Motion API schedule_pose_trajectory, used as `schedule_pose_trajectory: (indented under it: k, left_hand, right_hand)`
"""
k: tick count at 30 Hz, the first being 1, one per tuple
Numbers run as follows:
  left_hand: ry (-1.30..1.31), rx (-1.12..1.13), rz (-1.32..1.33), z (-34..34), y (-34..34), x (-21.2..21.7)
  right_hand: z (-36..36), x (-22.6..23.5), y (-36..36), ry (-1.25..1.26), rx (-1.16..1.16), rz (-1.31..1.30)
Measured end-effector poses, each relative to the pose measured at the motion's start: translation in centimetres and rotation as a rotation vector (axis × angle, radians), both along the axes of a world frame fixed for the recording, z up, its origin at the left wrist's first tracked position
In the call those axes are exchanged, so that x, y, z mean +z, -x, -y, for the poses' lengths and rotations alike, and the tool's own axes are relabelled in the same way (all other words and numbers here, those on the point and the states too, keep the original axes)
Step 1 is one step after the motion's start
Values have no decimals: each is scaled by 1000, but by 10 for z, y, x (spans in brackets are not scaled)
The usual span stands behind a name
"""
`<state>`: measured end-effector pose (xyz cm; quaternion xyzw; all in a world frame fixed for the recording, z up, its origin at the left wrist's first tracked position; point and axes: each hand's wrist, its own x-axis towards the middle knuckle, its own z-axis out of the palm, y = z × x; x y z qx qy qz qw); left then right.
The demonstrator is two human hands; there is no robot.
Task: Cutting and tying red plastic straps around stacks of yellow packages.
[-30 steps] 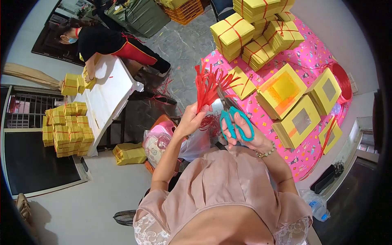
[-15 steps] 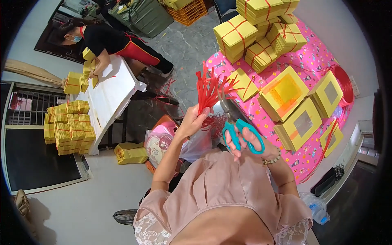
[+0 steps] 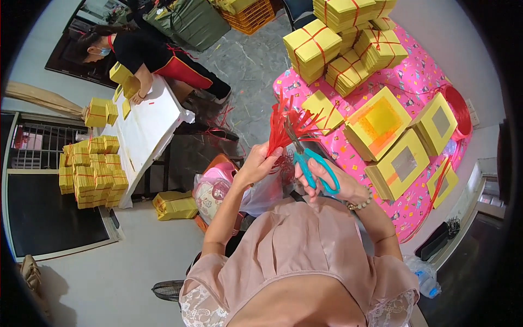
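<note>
My left hand (image 3: 260, 165) is closed round the lower part of a bunch of red ribbon strips (image 3: 279, 136), whose loose ends fan upward and to the right. In my right hand (image 3: 327, 177) is a pair of scissors (image 3: 305, 158) with teal handles, fingers through the loops. The scissor blades reach in among the strips just above my left hand, and they look nearly closed. Below the bunch, more thin red strands (image 3: 284, 170) hang by a clear plastic bag (image 3: 261, 196).
On the right, a pink patterned table (image 3: 359, 185) bears tied yellow paper stacks (image 3: 313, 46) and a red ribbon roll (image 3: 456, 111). Left, a co-worker (image 3: 139, 57) handles yellow bundles at a white table (image 3: 144, 128). A pink bag (image 3: 215, 185) and yellow packet (image 3: 175, 205) lie low between.
The scissors have moved left and up into the red strips, and their handles have come closer together. The co-worker's hand has shifted right, off the upright yellow stack onto the white table.
</note>
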<state>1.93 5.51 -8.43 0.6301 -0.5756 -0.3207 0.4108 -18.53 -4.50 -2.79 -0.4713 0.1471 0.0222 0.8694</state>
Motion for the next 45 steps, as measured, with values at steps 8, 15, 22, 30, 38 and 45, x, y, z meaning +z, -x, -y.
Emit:
schedule_pose_trajectory:
  k: [8,15,22,30,38,45]
  left_hand:
    - [-10,-32,22,0,0,-2]
    - [-67,-2,40,2,1,2]
    - [-29,-21,4,4,0,-6]
    - [-36,5,3,4,0,-8]
    - [-36,100,-43,5,-17,-3]
    - [13,141,-112,-1,-23,3]
  right_hand:
    - [3,-9,-2,-86,-54,-15]
    - [2,-8,1,-123,-37,33]
    - [5,-6,-1,-144,-34,6]
    - [5,-8,-2,-153,-163,-1]
    - [22,-12,32,-44,-90,218]
    - [106,-91,66,1406,-608,-590]
